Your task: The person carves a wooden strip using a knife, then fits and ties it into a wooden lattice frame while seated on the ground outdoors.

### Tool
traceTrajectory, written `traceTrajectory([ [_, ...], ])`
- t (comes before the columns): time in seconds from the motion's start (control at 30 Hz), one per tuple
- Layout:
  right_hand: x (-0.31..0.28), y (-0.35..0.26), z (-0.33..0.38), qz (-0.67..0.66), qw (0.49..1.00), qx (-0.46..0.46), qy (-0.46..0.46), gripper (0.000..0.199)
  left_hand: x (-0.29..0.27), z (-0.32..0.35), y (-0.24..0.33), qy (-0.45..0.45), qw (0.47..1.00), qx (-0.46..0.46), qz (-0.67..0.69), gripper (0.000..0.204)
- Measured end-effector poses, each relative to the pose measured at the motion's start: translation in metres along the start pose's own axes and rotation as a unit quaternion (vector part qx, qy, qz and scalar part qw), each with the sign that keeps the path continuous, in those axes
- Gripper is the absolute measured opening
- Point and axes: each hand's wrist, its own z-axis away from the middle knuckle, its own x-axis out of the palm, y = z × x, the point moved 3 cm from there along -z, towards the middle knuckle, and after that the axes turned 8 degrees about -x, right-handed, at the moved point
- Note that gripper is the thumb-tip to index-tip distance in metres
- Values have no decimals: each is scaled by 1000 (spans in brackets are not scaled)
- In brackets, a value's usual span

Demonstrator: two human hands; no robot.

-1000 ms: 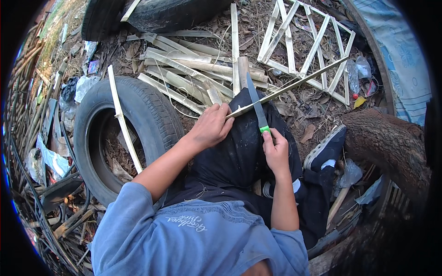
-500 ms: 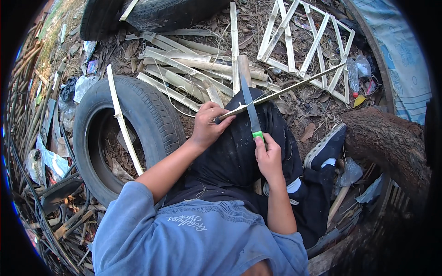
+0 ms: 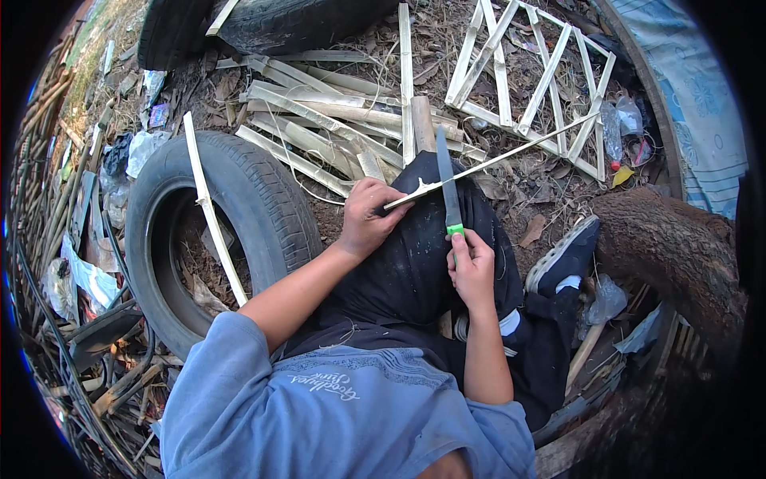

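My left hand grips the near end of a thin pale bamboo strip that runs up and to the right over my raised knee. My right hand is closed on the green handle of a long knife. The blade points away from me and crosses the strip just right of my left hand's fingers. Both hands rest over my dark trousers.
A black tyre lies on the ground at my left with a pale stick across it. Split bamboo slats are piled ahead, a white lattice frame beyond. A thick log lies at the right, another tyre at the top.
My left hand has drawn the strip back toward me. My right hand has kept the knife on it, the blade's crossing point now nearer the strip's near end.
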Motion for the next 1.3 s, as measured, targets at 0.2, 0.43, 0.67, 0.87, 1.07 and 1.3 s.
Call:
traceTrajectory([
  [0.2, 0, 3, -1, 8, 1000, -5, -17, 23, 2, 0, -3, 4, 1000, 3, 15, 15],
  [0.43, -1, 2, 0, -15, 1000, -6, 27, 24, 2, 3, -4, 6, 1000, 6, 17, 16],
  [0.67, 6, 6, 5, -95, 994, 45, 6, 24, 4, 3, -4, 11, 1000, 14, 22, 16],
  [0.87, 9, 12, 4, -74, 995, 40, -45, 23, 4, 3, -4, 13, 999, 7, 41, 17],
  [1.07, 7, 11, 3, -94, 993, 51, -55, 20, 9, 4, -6, 13, 998, -1, 54, 17],
  [1.3, 3, 19, 0, -107, 992, 40, -45, 22, 11, 5, -6, 12, 998, -25, 57, 17],
])
